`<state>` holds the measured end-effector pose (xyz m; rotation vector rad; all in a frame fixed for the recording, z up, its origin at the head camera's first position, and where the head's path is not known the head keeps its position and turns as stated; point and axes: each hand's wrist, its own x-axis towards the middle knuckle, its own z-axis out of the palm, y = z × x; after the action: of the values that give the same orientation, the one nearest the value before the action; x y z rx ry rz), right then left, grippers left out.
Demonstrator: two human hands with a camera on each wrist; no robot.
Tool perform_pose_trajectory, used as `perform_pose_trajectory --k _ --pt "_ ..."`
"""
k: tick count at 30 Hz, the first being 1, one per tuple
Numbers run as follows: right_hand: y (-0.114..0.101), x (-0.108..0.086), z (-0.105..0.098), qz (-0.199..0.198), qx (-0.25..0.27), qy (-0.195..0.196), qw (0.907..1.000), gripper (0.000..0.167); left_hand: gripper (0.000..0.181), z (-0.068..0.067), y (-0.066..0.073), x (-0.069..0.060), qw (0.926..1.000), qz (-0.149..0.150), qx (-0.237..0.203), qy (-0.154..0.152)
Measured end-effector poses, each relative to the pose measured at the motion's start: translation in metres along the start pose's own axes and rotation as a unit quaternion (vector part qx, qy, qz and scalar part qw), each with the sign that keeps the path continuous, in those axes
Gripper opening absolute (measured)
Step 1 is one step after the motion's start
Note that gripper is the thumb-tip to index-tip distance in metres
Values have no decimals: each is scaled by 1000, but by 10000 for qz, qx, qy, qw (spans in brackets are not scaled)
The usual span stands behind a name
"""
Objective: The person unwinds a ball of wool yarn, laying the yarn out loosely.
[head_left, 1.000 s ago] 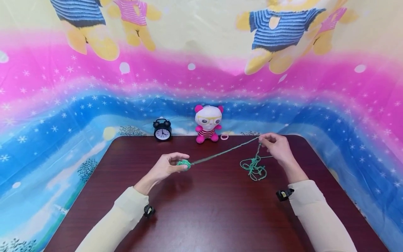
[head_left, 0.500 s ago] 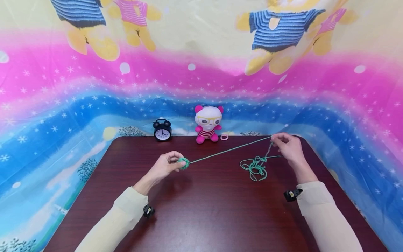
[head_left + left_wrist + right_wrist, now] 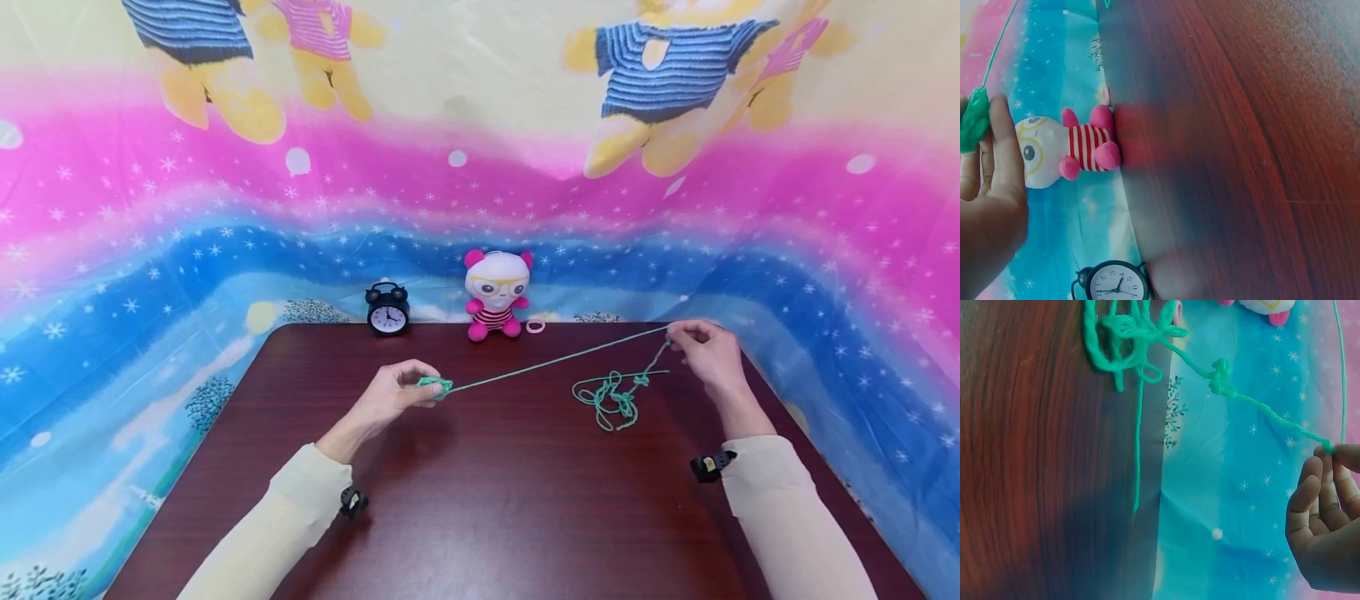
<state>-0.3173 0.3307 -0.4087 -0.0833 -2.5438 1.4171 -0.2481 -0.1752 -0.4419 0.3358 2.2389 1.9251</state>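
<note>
My left hand [image 3: 393,392] holds a small wound bundle of green yarn [image 3: 975,120] between thumb and fingers. From that bundle a strand of yarn [image 3: 555,361] runs taut, slanting up to my right hand [image 3: 708,354]. There my right thumb and fingertips pinch it. Below the pinch, the strand hangs down through a small knot [image 3: 1222,378] to a loose tangle of green yarn [image 3: 611,400] on the table. One loose end [image 3: 1138,450] sticks out from the tangle.
Along the back edge of the dark red wooden table [image 3: 480,500] stand a black alarm clock [image 3: 388,310] and a pink and white panda plush [image 3: 497,296]. A small pink ring [image 3: 535,327] lies beside the plush. Behind them hangs a printed cloth [image 3: 480,192].
My right hand has moved to the right, and the strand between my hands has grown longer. The small knot has lifted out from the tangle. My left hand has stayed nearly in place.
</note>
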Motion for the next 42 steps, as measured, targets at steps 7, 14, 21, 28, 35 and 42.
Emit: perform_pose_trajectory --k 7,14,21,28,35,42 --pt "5 2 -9 253 368 276 9986 23 30 -1 1 0 9992 -18 265 297" --pt "11 3 -14 500 315 489 9971 20 46 -1 1 -3 9997 -191 -33 138" --pt "17 5 -22 614 184 681 9956 32 35 -1 -1 -2 9993 -112 239 272" --pt "22 6 -31 798 249 729 9938 22 38 -3 1 -1 9989 -58 236 394" --pt "26 3 -32 848 -356 647 9937 30 39 -4 1 -1 9997 4 -97 229" --pt "31 0 -29 587 -1112 -216 9918 42 32 -4 2 0 9993 -2 193 321"
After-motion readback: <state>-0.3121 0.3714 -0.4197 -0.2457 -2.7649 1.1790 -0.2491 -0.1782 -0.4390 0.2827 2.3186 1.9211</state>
